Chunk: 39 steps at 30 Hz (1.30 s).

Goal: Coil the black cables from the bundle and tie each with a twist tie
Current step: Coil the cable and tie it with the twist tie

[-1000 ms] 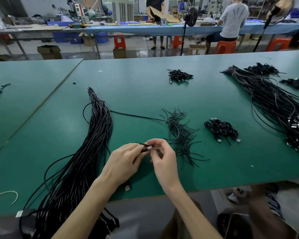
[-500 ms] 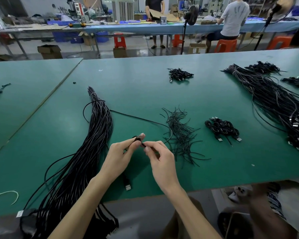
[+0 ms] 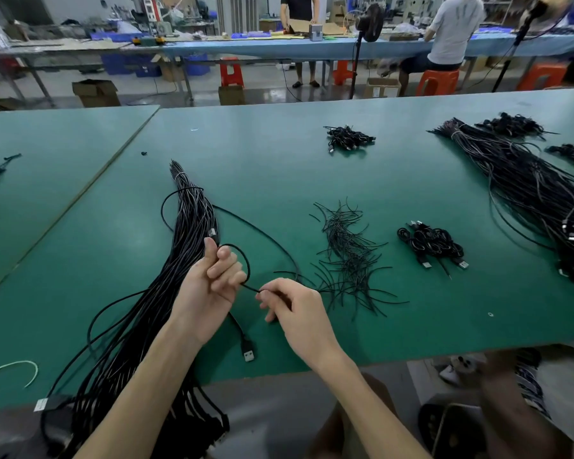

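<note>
Higher now, left grip [image 3: 209, 283] pinches a first loop of cable [image 3: 248, 266], right grip [image 3: 295, 306] pinches its slack; loose tension may spring it open.

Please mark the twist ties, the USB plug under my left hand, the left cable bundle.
twist ties [image 3: 347, 256], head view, heap middle.
USB plug [image 3: 247, 346], head view, housing.
left cable bundle [image 3: 193, 231], head view, upper strands.

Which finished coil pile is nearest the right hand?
The coil pile just right of the loose twist ties, closest to the right hand; the other piles lie farther back.
</note>
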Each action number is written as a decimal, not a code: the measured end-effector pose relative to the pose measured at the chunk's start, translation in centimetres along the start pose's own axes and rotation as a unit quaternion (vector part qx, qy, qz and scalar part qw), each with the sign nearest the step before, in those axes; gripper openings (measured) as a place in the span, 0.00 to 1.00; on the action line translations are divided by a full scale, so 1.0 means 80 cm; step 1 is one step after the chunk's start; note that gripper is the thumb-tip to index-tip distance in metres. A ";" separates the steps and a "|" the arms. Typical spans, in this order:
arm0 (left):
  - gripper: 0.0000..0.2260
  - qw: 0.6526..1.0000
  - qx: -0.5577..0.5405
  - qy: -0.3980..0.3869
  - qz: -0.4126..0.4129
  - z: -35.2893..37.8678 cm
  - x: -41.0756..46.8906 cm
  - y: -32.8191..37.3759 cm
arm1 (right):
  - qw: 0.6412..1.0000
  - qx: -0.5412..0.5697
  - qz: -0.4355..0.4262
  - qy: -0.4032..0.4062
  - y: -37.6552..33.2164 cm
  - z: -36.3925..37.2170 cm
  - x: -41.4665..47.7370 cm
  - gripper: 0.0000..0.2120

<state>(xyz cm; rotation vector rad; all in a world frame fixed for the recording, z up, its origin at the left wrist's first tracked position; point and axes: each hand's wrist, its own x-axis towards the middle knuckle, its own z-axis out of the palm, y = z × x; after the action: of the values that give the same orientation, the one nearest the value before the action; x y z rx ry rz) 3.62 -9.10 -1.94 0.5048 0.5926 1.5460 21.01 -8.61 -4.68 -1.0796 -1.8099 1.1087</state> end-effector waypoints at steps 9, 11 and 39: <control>0.24 0.871 0.458 -0.024 0.176 -0.003 -0.011 -0.020 | 0.999 -0.020 0.018 0.021 -0.004 -0.004 0.003 0.04; 0.24 0.772 0.595 -0.067 0.214 -0.006 -0.013 -0.029 | 0.999 0.022 0.033 0.021 -0.002 -0.006 0.003 0.03; 0.20 0.999 0.030 0.014 0.004 -0.003 0.001 -0.005 | 1.000 0.002 0.016 -0.006 0.002 -0.002 0.004 0.09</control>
<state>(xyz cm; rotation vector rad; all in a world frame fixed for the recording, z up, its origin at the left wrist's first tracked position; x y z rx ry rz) 3.77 -9.00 -2.37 0.5324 0.6599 1.5491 21.08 -8.20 -4.75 -1.1049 -1.8049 1.1400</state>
